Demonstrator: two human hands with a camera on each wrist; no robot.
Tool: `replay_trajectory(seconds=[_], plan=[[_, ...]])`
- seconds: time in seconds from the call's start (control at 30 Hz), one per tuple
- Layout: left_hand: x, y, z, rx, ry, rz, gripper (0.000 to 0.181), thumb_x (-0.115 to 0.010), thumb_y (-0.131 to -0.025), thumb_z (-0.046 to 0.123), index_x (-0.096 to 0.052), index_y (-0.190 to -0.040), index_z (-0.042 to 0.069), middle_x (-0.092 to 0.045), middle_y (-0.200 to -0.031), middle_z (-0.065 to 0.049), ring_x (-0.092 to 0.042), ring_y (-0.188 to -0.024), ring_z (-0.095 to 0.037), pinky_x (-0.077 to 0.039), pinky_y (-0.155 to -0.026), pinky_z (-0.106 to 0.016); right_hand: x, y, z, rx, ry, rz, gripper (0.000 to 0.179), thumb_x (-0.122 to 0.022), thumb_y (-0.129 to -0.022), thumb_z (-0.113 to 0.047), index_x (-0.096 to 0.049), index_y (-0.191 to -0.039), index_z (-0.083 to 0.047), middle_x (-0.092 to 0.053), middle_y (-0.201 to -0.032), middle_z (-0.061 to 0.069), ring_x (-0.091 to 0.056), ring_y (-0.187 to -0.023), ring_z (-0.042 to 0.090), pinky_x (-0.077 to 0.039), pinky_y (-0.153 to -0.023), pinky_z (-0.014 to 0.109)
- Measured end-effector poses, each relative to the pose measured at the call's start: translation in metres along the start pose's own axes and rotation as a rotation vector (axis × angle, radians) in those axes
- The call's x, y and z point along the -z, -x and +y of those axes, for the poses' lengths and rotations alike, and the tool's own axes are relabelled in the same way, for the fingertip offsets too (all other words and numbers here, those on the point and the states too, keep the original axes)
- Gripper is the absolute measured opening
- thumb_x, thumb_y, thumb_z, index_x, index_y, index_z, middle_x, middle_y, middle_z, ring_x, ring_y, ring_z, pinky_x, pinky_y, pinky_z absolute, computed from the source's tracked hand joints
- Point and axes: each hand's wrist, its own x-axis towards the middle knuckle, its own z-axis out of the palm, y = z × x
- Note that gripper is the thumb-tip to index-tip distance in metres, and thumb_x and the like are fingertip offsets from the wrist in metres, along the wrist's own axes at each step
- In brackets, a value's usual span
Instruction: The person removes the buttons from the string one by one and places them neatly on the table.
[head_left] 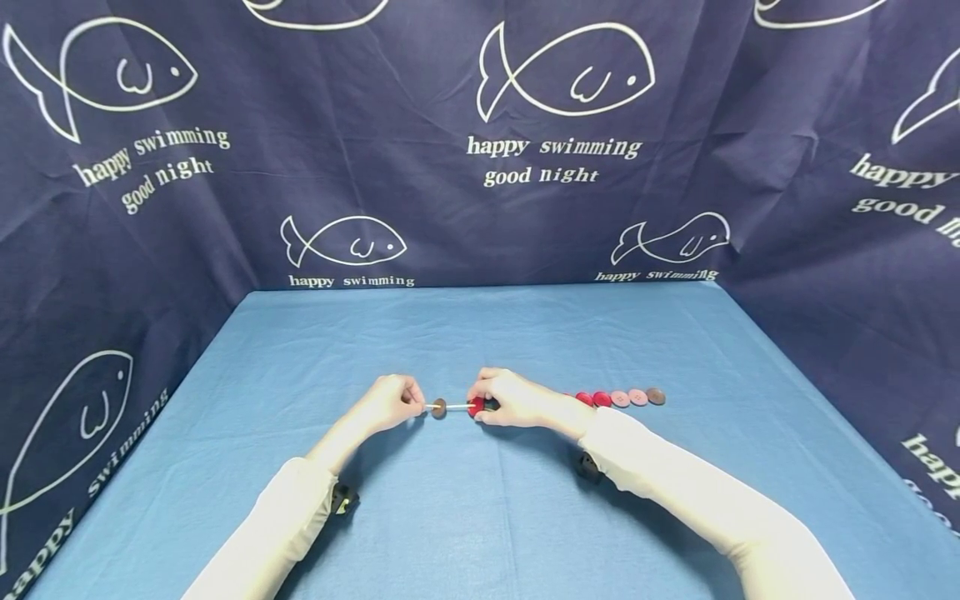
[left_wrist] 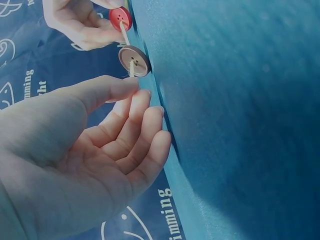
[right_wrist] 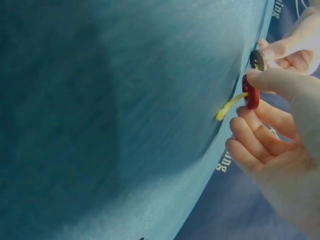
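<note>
Between thumb and forefinger my left hand [head_left: 390,402] pinches the end of a pale string [head_left: 457,407], which runs taut to the right. A brown button [head_left: 439,408] is threaded on it close to the left fingertips; in the left wrist view the brown button [left_wrist: 134,61] stands on edge. My right hand [head_left: 517,400] pinches a red button [head_left: 476,407], also threaded on the string. The right wrist view shows the red button [right_wrist: 251,93] between thumb and finger, with a yellow string end [right_wrist: 225,108] poking out past it.
To the right on the blue cloth-covered table [head_left: 465,333], a row of buttons lies partly behind my right wrist: red buttons [head_left: 602,399], pink buttons [head_left: 628,397] and a brown button [head_left: 656,396]. A dark fish-print curtain [head_left: 435,183] hangs behind the table.
</note>
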Motion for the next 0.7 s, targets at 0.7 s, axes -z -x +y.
replay_trajectory(seconds=[0.7], plan=[[-0.002, -0.001, -0.001, -0.004, 0.014, -0.003, 0.005, -0.063, -0.081, 0.003, -0.064, -0.077, 0.005, -0.062, -0.067, -0.001, -0.053, -0.056, -0.008, -0.046, -0.053, -0.023, 0.005, 0.012, 0.003, -0.017, -0.025, 0.013, 0.018, -0.069, -0.080, -0.010, -0.067, -0.097, -0.004, -0.057, -0.088, 0.007, -0.055, -0.080, 0.019, -0.045, -0.073, 0.023]])
